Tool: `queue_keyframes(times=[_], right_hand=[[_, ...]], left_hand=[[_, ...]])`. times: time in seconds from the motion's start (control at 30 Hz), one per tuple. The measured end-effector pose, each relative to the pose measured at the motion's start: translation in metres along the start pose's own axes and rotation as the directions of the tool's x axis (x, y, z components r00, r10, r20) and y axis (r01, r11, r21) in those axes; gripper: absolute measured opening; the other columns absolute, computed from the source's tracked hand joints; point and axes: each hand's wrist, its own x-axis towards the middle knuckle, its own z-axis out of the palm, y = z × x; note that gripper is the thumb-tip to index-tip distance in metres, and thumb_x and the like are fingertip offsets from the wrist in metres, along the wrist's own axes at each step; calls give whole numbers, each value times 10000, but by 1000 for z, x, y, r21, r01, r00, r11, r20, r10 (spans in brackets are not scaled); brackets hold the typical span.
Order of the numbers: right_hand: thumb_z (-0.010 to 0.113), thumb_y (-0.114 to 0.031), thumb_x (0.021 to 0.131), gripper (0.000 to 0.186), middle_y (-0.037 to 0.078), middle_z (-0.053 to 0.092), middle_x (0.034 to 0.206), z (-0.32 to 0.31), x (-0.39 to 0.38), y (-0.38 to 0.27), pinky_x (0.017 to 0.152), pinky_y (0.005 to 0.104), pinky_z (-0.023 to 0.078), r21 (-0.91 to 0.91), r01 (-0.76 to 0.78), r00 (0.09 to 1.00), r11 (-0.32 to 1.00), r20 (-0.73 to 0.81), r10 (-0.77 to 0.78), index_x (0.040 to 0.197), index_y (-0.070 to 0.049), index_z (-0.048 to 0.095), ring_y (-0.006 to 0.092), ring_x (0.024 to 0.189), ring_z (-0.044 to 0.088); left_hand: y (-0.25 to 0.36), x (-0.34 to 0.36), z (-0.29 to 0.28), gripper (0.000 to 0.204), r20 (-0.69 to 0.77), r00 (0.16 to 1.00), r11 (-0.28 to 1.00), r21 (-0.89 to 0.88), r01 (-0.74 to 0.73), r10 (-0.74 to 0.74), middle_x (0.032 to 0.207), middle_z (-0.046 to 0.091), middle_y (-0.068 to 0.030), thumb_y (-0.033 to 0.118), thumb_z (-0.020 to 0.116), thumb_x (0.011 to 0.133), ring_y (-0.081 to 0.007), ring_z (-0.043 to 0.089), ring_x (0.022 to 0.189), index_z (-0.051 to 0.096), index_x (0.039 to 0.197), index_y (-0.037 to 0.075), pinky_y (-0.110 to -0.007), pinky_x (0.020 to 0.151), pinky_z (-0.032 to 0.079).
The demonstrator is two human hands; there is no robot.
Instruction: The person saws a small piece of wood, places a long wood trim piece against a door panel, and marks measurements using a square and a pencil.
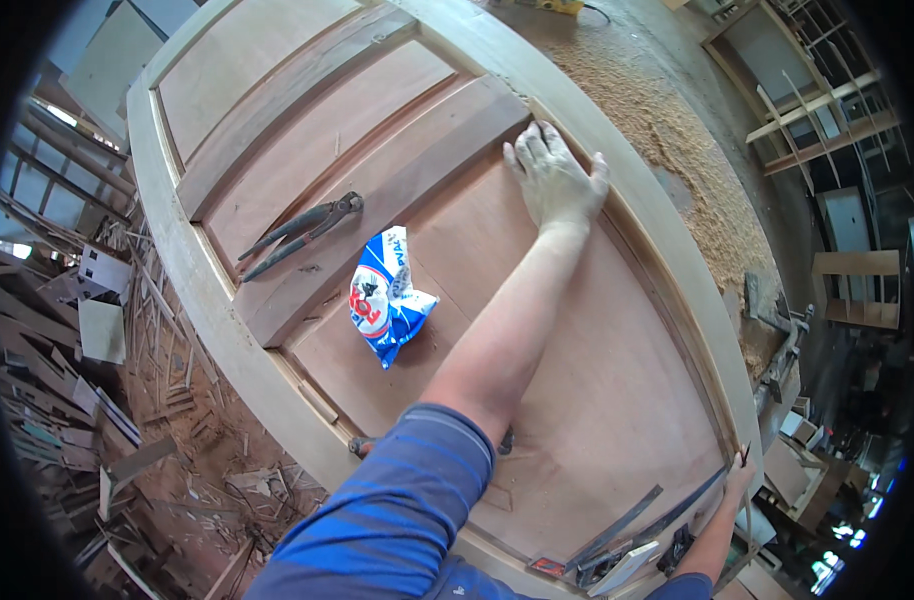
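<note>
A large wooden door (617, 400) with a pale frame and recessed panels lies beneath my arms. My left hand (557, 185) is palm down with its fingers apart, resting by the thin moulding strip (667, 285) where a cross rail meets the frame. Nothing shows in its grip. At the door's right edge, my right hand (739, 474) is closed around something thin and dark, too small to name. Left of my left forearm, a blue and white plastic pouch (389, 298) lies on the panel. Metal pincers (307, 232) rest across the rail beyond it, jaws toward the right.
Long dark metal strips (657, 520) and a small pale block (622, 568) lie at the door's near right end. Sawdust (657, 140) covers the surface beyond, with a metal clamp (772, 330). Scrap wood (167, 360) litters the floor at left. Wooden frames (807, 90) stand far right.
</note>
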Motion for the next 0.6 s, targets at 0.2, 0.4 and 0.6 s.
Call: queue_keyframes(times=[0.2, 0.4, 0.6], right_hand=[[636, -58, 1112, 361, 201, 776, 1303, 5, 4, -21, 1048, 407, 554, -144, -88, 988, 986, 116, 106, 1462, -1, 701, 289, 1192, 747], [676, -129, 1105, 289, 199, 783, 1194, 4, 3, -6, 985, 456, 562, -108, -36, 999, 993, 11, 38, 1368, -27, 741, 349, 1102, 751], [672, -140, 1110, 288, 204, 780, 1223, 8, 6, -3, 997, 464, 558, -166, -58, 997, 984, 40, 66, 1369, -29, 736, 372, 1127, 745]], left_hand=[[-6, 2, 5, 940, -33, 999, 1000, 10, 24, -23, 1573, 492, -269, 535, 747, 894, -379, 407, 1545, 536, 1539, -116, -576, 1363, 213], [-1, 2, 11, 923, -19, 1000, 1000, 21, 11, -11, 1571, 499, -236, 539, 738, 911, -355, 407, 1518, 528, 1546, -97, -593, 1352, 223], [-6, 2, 10, 902, -29, 1000, 999, 38, 1, 0, 1571, 498, -241, 537, 732, 922, -359, 405, 1521, 545, 1535, -98, -596, 1353, 223]])
